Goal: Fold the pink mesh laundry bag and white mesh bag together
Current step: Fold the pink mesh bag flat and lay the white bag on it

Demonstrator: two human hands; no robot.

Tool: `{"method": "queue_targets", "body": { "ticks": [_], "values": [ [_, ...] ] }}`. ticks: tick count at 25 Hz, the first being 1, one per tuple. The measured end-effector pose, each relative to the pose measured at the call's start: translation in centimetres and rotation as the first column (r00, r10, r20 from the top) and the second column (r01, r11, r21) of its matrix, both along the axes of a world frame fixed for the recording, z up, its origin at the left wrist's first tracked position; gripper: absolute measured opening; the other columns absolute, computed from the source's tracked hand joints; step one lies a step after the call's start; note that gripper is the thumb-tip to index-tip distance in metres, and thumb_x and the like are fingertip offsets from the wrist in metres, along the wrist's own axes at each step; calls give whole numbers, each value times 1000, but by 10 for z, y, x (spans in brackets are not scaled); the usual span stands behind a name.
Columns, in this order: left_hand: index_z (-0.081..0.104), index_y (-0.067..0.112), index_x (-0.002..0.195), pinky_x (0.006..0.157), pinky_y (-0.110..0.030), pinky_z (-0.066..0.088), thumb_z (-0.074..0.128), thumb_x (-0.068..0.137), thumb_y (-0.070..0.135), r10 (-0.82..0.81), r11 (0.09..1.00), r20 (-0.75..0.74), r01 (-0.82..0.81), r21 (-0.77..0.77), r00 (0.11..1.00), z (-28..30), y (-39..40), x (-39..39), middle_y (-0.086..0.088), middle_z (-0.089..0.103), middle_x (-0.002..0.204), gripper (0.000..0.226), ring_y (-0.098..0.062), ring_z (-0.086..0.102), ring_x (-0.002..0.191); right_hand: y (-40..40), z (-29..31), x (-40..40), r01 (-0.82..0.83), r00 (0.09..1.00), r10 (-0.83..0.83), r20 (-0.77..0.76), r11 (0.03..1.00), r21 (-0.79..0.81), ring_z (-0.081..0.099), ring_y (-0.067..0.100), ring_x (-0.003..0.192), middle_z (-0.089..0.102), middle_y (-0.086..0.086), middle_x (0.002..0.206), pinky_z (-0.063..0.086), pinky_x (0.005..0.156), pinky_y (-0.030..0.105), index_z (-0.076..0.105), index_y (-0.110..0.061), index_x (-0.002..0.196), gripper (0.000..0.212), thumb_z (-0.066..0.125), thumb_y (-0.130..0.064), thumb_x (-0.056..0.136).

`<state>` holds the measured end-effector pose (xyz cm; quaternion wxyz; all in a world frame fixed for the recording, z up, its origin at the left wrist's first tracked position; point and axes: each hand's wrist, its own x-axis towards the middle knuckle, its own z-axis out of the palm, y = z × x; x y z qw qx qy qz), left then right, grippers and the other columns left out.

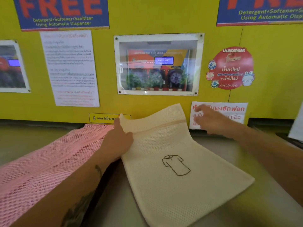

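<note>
The white mesh bag [177, 190], cream-coloured with a stitched shirt outline, lies on the grey counter, its far end lifted off the surface. My left hand [120, 141] pinches the bag's far left corner by the zipper edge. My right hand [211, 119] hovers blurred beside the far right corner, fingers spread, holding nothing. The pink mesh laundry bag [41, 169] lies flat at the left, partly under my left forearm.
The grey counter [237, 158] runs along a yellow wall [106, 54] with posters, a notice sheet and a windowed dispenser panel [158, 64]. A white paper sign [229, 112] hangs behind my right hand. A white sheet edge [296, 126] shows at the far right.
</note>
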<state>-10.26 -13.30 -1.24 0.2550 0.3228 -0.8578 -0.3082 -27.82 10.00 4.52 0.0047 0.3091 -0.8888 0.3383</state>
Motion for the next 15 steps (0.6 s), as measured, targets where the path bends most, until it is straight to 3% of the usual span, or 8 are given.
{"method": "queue_targets", "body": {
  "ticks": [2,3,5,8,11,15],
  "values": [
    [-11,28,151,68,-36,50,54,90,25,-89,994,93,95,-61,992,5,8,12,-1,62,85,89,-18,59,70,-4,-20,5,-130,991,117,68,964,231,57,17,98,59,3,120,43,80,35,32,-30,142,48,52,-31,98],
    [-13,31,151,67,-36,52,56,88,26,-106,988,166,123,-96,980,6,9,17,-4,65,90,93,-18,61,71,-6,-28,6,-172,984,151,94,943,285,51,15,103,53,4,131,38,86,32,27,-31,148,56,53,-32,98],
    [4,31,153,73,-29,47,58,87,35,-100,975,344,161,-155,934,6,11,27,-8,60,123,85,-16,59,88,-11,-40,3,-205,979,186,86,909,364,45,14,108,45,5,140,36,92,30,22,-30,152,66,56,-32,96],
    [30,33,147,93,-30,39,61,82,45,-107,963,470,209,-171,876,-1,18,36,-5,35,150,73,-21,46,123,-17,-48,-3,-166,986,164,42,884,437,56,13,99,52,1,122,49,89,31,21,-31,151,72,59,-26,89],
    [32,31,148,109,-34,35,67,80,31,-158,931,414,275,-240,896,-9,27,34,4,25,151,76,-19,39,132,-16,-52,-2,-217,976,207,69,884,415,58,15,87,56,2,106,51,76,29,28,-35,144,67,61,-20,87],
    [37,25,147,105,-21,31,58,82,3,-302,866,208,359,-349,930,-11,36,30,11,26,152,72,-14,35,135,-4,-42,4,-293,942,211,262,899,327,53,16,92,52,0,109,47,76,28,54,-40,116,44,69,-13,84]
  ]
}}
